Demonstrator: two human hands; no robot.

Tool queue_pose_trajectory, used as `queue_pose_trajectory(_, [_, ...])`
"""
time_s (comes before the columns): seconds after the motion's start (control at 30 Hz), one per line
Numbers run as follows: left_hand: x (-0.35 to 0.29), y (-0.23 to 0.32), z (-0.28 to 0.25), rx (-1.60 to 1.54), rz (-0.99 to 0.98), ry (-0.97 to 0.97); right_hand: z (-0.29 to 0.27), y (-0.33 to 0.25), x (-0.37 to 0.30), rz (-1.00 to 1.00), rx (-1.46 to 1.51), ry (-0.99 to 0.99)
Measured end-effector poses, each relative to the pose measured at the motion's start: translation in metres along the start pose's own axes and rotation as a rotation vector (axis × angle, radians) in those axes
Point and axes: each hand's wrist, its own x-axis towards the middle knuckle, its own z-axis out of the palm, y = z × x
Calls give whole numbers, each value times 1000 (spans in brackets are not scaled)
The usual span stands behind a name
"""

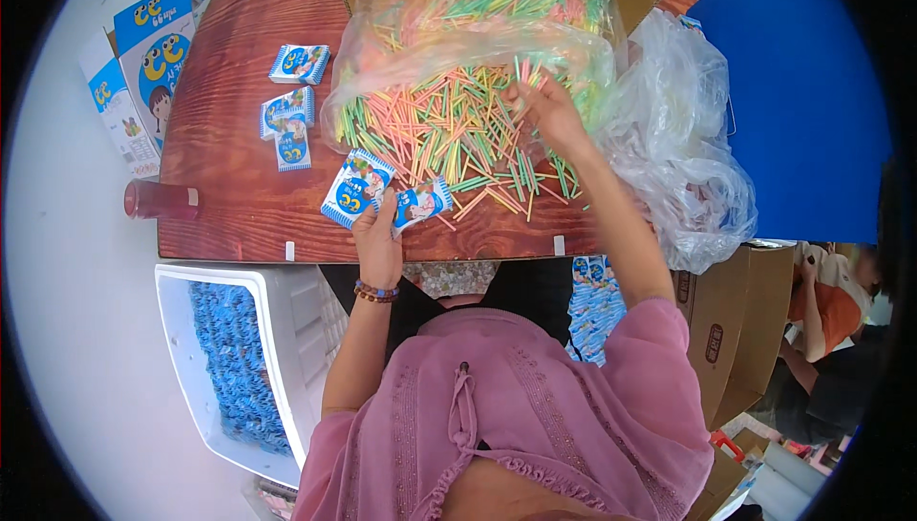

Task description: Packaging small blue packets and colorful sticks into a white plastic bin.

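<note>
My left hand (378, 246), a beaded bracelet at its wrist, is closed on small blue-and-white packets near the table's front edge. A larger packet (357, 189) and a smaller packet (423, 202) stick out above its fingers. Over a heap of thin pink, yellow and green sticks (420, 125), my right hand (554, 118) pinches a few of those sticks (523, 72) between its fingertips. The heap spills from a clear plastic bag (382, 53) onto the wooden table. Three similar packets lie left of it: one packet (300, 63) alone, the other two overlapping.
A white foam box (277, 330) full of blue packets stands below the table's left side. A reddish jar (160, 200) sits at the left edge, near printed cartons (158, 63). Crumpled clear plastic (678, 139), a blue panel (802, 91) and a brown carton (726, 330) are on the right. Another person is beyond.
</note>
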Motion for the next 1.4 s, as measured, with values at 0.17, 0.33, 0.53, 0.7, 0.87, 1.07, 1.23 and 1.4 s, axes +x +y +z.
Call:
queue_pose_trajectory(0.17, [2, -3, 7, -23, -30, -5, 23, 48, -15, -185, -272, 0])
queue_pose_trajectory(0.33, [1, 1, 3, -22, -19, -20, 37, 48, -25, -408, -750, 19])
queue_pose_trajectory(0.53, [-1, 12, 19, -42, -59, -24, 34, 28, -17, -187, -353, -28])
queue_pose_trajectory(0.7, [10, 10, 31, -161, -106, -77, 42, -13, -17, -245, 108, -11])
queue_pose_trajectory(0.87, [19, -2, 48, -262, -82, -181, 83, -25, -40, -307, 538, 15])
queue_pose_trajectory(1.07, [18, -3, 49, -309, -62, -182, 125, -26, -58, -480, 697, 10])
queue_pose_trajectory(1.23, [13, 0, 58, -378, -44, -189, 146, -23, -58, -546, 707, 163])
queue_pose_trajectory(1.4, [15, -3, 58, -385, 23, -199, 156, -19, -67, -502, 649, 240])
